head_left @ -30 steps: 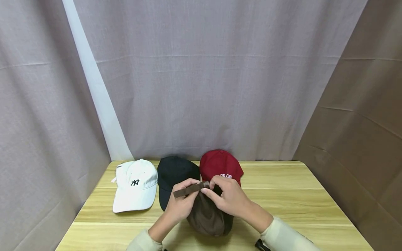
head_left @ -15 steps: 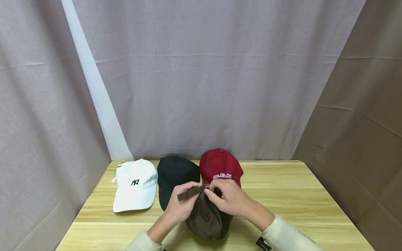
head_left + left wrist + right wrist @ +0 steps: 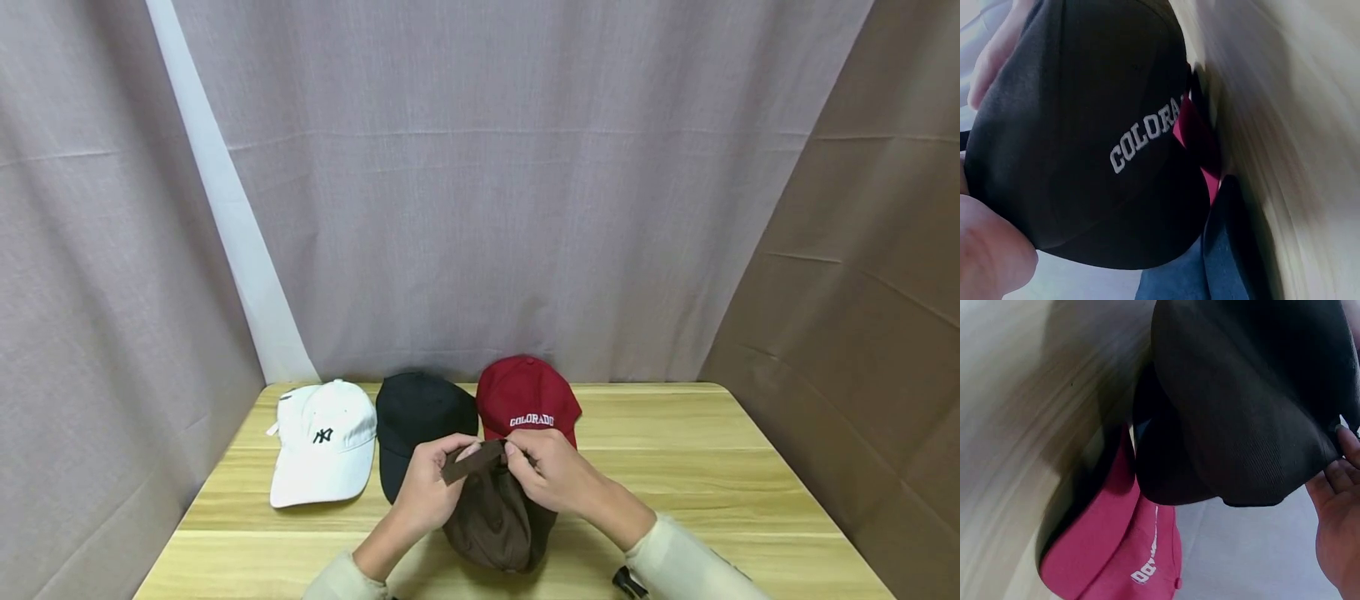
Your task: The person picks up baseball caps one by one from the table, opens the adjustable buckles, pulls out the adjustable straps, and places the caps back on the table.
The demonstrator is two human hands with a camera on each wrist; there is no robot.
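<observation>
A dark brown baseball cap (image 3: 493, 529) is held up close over the table in the head view. My left hand (image 3: 429, 487) pinches its brown back strap (image 3: 472, 462) from the left. On the other side my right hand (image 3: 551, 471) pinches the strap's right end between thumb and fingers. White COLORADO lettering shows on the front of the brown cap (image 3: 1104, 119) in the left wrist view. From the right wrist view, the brown cap (image 3: 1241, 419) opens toward the upper right, with my right hand (image 3: 1341, 512) at its edge.
Behind the hands stand a white cap (image 3: 326, 442) with a black logo, a black cap (image 3: 423, 408) and a red COLORADO cap (image 3: 525, 387), side by side on the wooden table (image 3: 675, 467). A grey curtain (image 3: 480, 208) hangs behind.
The strap's loose left end has drawn in toward the right and now slants more steeply. The brown cap has tipped slightly; both hands stay nearly in place.
</observation>
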